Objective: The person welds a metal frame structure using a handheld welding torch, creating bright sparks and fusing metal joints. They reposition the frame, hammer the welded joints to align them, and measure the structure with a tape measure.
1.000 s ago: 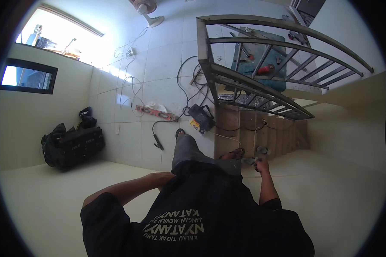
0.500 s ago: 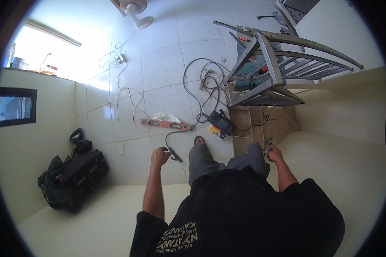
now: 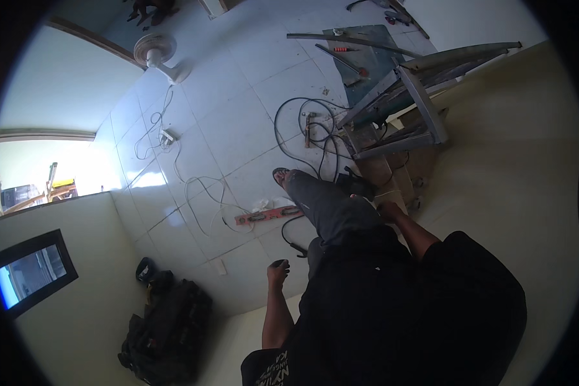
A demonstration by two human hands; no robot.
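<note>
My left hand (image 3: 278, 275) hangs at my side above the white tiled floor, fingers curled, with a small dark shape at its top; I cannot tell whether it grips anything. A black cable end (image 3: 294, 244) and a red spirit level (image 3: 268, 215) lie on the floor just beyond it. My right hand (image 3: 388, 210) reaches forward beside my grey-trousered leg (image 3: 321, 201), close to brown wooden steps (image 3: 385, 175). Its fingers are too small and dark to read. My sandalled foot (image 3: 281, 174) rests on the tiles.
A grey metal railing frame (image 3: 410, 90) lies tilted over the steps, with looped black cables (image 3: 305, 125) next to it. A white cord runs to a power strip (image 3: 168, 136) and a white fan (image 3: 153, 51). A black tool bag (image 3: 167, 328) sits by the cream wall, near a dark window (image 3: 32, 271).
The view has swung and tilted, so the floor and railing now sit higher and rotated. My left hand has come back from the cable toward my side. My right hand stays near the steps.
</note>
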